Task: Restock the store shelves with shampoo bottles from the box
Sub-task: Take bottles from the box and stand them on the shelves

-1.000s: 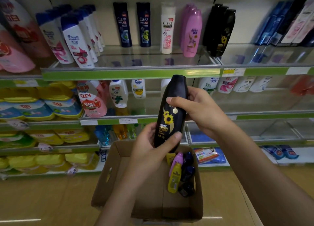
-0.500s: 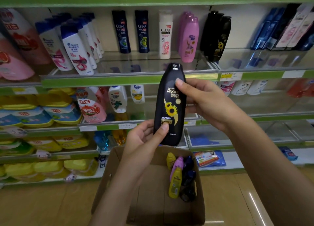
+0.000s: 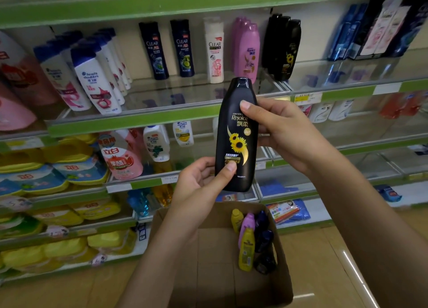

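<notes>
A black shampoo bottle (image 3: 236, 134) with a sunflower label is held upright, cap up, in front of the green-edged shelf (image 3: 134, 120) and above the cardboard box (image 3: 281, 250). The left hand (image 3: 199, 185) reaches up from below, palm toward the camera, gripping the bottle's lower part with the thumb pressed on the label. The right hand (image 3: 281, 131) comes in from the right, forearm angled upward, fingers curled round the upper part, thumb across the front. Several small bottles (image 3: 247, 245) lie along the box's right wall.
</notes>
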Action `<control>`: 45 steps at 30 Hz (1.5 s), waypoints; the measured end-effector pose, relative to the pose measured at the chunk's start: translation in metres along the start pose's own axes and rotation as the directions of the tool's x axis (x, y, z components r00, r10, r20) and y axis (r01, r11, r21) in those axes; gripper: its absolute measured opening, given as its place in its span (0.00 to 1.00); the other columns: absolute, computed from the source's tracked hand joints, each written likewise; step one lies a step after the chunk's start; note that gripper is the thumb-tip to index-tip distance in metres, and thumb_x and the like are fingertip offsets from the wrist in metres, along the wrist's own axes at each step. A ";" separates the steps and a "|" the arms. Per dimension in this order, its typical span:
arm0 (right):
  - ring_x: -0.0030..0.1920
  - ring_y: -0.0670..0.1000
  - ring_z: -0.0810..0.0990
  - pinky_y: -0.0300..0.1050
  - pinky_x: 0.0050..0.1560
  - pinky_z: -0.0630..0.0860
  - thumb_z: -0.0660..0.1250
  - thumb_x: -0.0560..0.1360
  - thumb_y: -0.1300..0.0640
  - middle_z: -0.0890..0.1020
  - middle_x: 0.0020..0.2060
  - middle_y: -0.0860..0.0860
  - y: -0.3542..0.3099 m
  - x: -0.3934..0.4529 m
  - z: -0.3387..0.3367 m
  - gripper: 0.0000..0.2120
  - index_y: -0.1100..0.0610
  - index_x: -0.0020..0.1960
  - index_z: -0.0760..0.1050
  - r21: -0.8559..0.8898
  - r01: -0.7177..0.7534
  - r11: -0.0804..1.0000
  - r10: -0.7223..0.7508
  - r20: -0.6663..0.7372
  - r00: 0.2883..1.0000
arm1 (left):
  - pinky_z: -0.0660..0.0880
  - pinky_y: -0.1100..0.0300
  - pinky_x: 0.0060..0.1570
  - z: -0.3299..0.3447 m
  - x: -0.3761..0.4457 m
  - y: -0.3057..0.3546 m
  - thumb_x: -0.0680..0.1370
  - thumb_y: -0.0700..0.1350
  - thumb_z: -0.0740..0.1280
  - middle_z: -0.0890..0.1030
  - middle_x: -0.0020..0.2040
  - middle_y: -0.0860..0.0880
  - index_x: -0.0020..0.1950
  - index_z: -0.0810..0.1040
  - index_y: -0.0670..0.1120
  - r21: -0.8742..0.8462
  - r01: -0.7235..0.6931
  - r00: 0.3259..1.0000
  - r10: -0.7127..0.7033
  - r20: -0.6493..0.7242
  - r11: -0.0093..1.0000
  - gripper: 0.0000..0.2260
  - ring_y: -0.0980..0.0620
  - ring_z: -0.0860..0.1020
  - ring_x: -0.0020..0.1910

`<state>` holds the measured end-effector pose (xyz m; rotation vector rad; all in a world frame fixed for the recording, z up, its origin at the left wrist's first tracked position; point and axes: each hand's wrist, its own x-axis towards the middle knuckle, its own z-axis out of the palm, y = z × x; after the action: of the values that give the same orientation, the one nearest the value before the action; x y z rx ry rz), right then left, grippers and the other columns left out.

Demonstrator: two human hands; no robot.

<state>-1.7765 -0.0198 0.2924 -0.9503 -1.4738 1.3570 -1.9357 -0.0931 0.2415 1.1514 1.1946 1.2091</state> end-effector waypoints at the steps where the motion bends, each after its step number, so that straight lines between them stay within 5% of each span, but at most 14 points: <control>1: 0.45 0.53 0.83 0.48 0.47 0.80 0.65 0.78 0.54 0.85 0.47 0.57 0.001 0.000 -0.002 0.13 0.61 0.56 0.80 0.008 0.000 1.000 0.000 -0.014 1.000 | 0.76 0.68 0.45 0.000 0.002 0.001 0.68 0.54 0.69 0.84 0.51 0.49 0.56 0.79 0.45 0.007 0.006 1.000 -0.006 0.019 1.000 0.20 0.55 0.82 0.50; 9: 0.44 0.52 0.83 0.47 0.46 0.81 0.67 0.77 0.53 0.85 0.46 0.56 0.011 0.010 -0.043 0.13 0.60 0.55 0.80 0.065 -0.014 0.998 0.020 -0.084 0.996 | 0.77 0.68 0.46 0.029 0.034 0.004 0.73 0.49 0.69 0.85 0.51 0.52 0.56 0.78 0.48 0.055 0.039 0.990 -0.046 0.131 0.998 0.13 0.58 0.82 0.49; 15: 0.40 0.48 0.82 0.42 0.42 0.79 0.67 0.77 0.53 0.85 0.41 0.51 0.014 0.044 -0.111 0.07 0.57 0.50 0.78 0.093 -0.026 0.995 0.035 -0.092 0.995 | 0.75 0.72 0.43 0.090 0.092 0.005 0.75 0.42 0.69 0.84 0.49 0.52 0.54 0.78 0.48 0.074 0.057 0.991 -0.065 0.115 0.996 0.09 0.62 0.82 0.46; 25: 0.46 0.50 0.83 0.41 0.44 0.80 0.66 0.78 0.56 0.84 0.45 0.50 0.007 0.126 -0.215 0.10 0.58 0.57 0.79 0.085 0.074 0.994 -0.069 -0.062 0.996 | 0.74 0.74 0.40 0.168 0.212 0.022 0.73 0.42 0.71 0.83 0.46 0.54 0.51 0.79 0.49 0.214 -0.031 0.999 0.025 0.030 0.976 0.08 0.64 0.80 0.42; 30: 0.45 0.49 0.81 0.45 0.44 0.80 0.66 0.78 0.57 0.81 0.46 0.53 0.008 0.166 -0.242 0.12 0.59 0.59 0.78 0.065 0.146 0.987 -0.141 -0.072 0.987 | 0.76 0.60 0.55 0.183 0.263 0.029 0.71 0.42 0.73 0.84 0.49 0.48 0.54 0.80 0.46 0.297 -0.079 0.997 0.081 0.006 0.952 0.12 0.52 0.81 0.50; 36: 0.46 0.49 0.81 0.53 0.52 0.79 0.66 0.78 0.59 0.82 0.46 0.52 0.014 0.204 -0.260 0.11 0.60 0.60 0.77 0.074 0.184 0.980 -0.177 -0.092 0.980 | 0.76 0.63 0.48 0.194 0.310 0.031 0.71 0.41 0.74 0.82 0.45 0.51 0.51 0.80 0.47 0.430 -0.129 0.987 0.156 -0.028 0.894 0.10 0.56 0.80 0.42; 41: 0.49 0.46 0.82 0.47 0.52 0.80 0.67 0.77 0.60 0.82 0.49 0.49 0.031 0.224 -0.263 0.15 0.60 0.64 0.75 0.070 0.218 0.973 -0.212 -0.085 0.973 | 0.76 0.67 0.47 0.191 0.334 0.023 0.71 0.40 0.74 0.81 0.43 0.56 0.53 0.80 0.47 0.463 -0.113 0.985 0.159 -0.061 0.879 0.12 0.61 0.80 0.43; 45: 0.50 0.45 0.82 0.43 0.52 0.79 0.67 0.77 0.62 0.81 0.49 0.48 0.045 0.234 -0.266 0.18 0.60 0.66 0.73 0.042 0.251 0.967 -0.247 -0.089 0.965 | 0.77 0.60 0.53 0.193 0.347 0.009 0.71 0.40 0.74 0.82 0.46 0.52 0.55 0.79 0.45 0.465 -0.095 0.987 0.145 -0.074 0.880 0.14 0.56 0.81 0.46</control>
<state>-1.5975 0.2880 0.2737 -0.7503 -1.4341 1.1534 -1.7448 0.2549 0.2479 1.5458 1.5667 1.1184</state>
